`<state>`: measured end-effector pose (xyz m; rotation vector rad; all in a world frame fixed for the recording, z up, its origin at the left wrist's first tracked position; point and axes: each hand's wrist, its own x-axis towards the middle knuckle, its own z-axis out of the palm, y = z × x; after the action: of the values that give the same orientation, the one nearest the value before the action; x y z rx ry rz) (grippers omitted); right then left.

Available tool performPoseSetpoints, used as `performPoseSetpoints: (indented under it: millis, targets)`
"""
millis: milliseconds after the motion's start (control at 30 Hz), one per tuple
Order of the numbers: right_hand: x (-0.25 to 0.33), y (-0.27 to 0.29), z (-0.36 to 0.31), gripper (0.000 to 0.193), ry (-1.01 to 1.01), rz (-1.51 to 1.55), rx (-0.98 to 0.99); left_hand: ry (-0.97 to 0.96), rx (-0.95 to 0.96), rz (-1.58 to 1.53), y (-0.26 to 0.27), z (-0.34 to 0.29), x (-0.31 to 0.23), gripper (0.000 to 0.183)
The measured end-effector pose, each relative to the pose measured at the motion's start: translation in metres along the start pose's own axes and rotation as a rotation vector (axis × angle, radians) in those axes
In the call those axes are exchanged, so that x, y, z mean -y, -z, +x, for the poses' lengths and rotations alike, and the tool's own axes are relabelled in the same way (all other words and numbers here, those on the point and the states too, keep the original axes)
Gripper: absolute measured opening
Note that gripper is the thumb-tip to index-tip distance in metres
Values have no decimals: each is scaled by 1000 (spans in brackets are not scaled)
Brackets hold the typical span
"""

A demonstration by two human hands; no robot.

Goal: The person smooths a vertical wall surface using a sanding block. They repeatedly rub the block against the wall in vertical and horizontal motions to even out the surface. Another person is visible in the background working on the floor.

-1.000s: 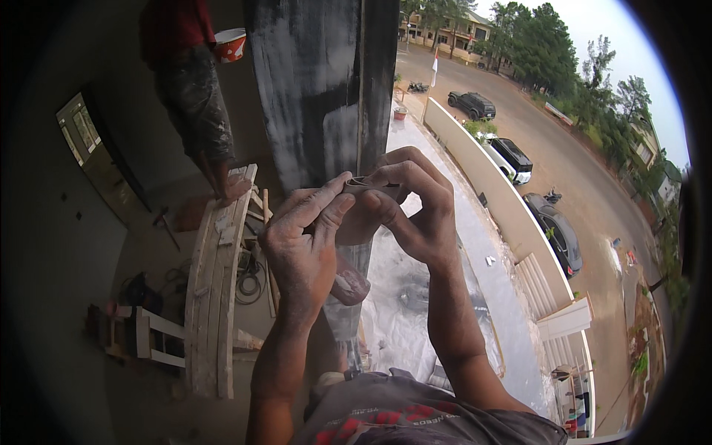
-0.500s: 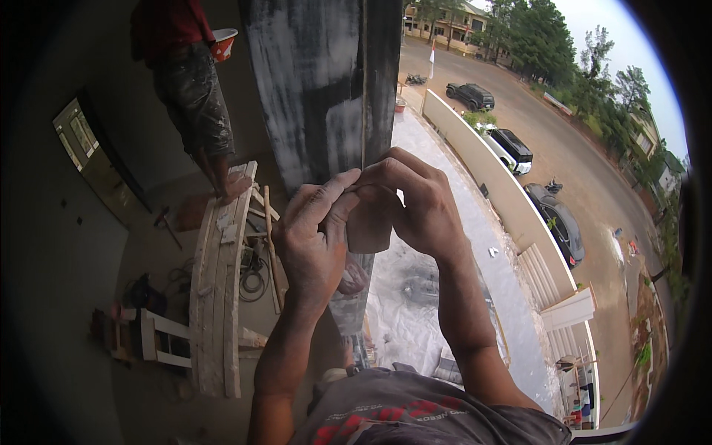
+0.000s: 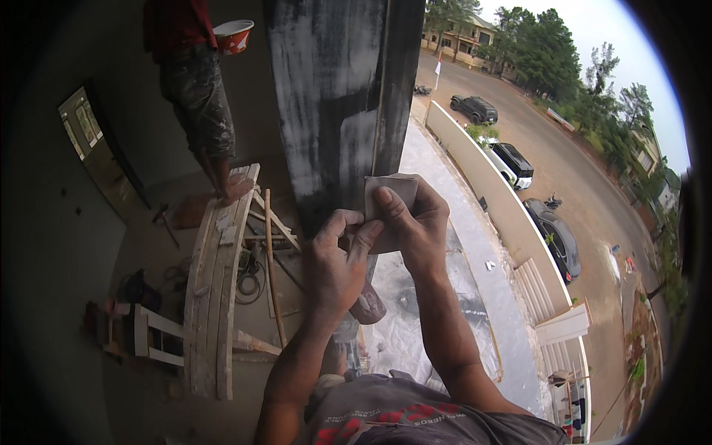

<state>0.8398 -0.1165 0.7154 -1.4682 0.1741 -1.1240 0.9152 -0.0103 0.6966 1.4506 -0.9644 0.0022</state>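
A small folded sheet of greyish sandpaper (image 3: pixel 376 194) is held up in front of my chest. My right hand (image 3: pixel 424 226) is closed on it, thumb pressed flat against its face. Dusty and closed, my left hand (image 3: pixel 337 256) pinches at the sheet's lower left edge with thumb and forefinger. Below the left palm shows a brownish piece with a rounded end (image 3: pixel 368 305); I cannot tell whether the left fingers hold it. Just beyond my hands rises a tall dark panel (image 3: pixel 326 96) smeared with whitish filler or dust.
On the left, a person (image 3: pixel 196 96) stands barefoot on a plank platform (image 3: pixel 211 297) beside a red-and-white bucket (image 3: pixel 233 38). A wooden pole (image 3: pixel 271 259) leans near it. Far below right are a ledge (image 3: pixel 475 245), a boundary wall (image 3: pixel 493 178) and parked cars (image 3: pixel 552 237).
The sandpaper has come up from hanging below my fingers to upright in my right hand. My left hand has shifted right and lower, and the view has moved slightly.
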Motion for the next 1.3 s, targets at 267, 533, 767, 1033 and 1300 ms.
performPoseSetpoints:
  millis: [267,533,767,1033,1300]
  targets:
    - [-26,-8,-13,29,-8,18,-306,-148,-41,276,5,-4,2,51]
    - [-12,-20,6,28,234,-114,-323,-122,127,843,17,26,-10,76]
    - [-13,-55,37,19,638,-509,-411,92,294,742,6,-57,61,75]
    - [-2,-60,48,19,720,-556,-486,326,232,598,13,-125,122,77]
    - [39,-60,82,19,806,-620,-481,551,339,486,8,-158,145,59]
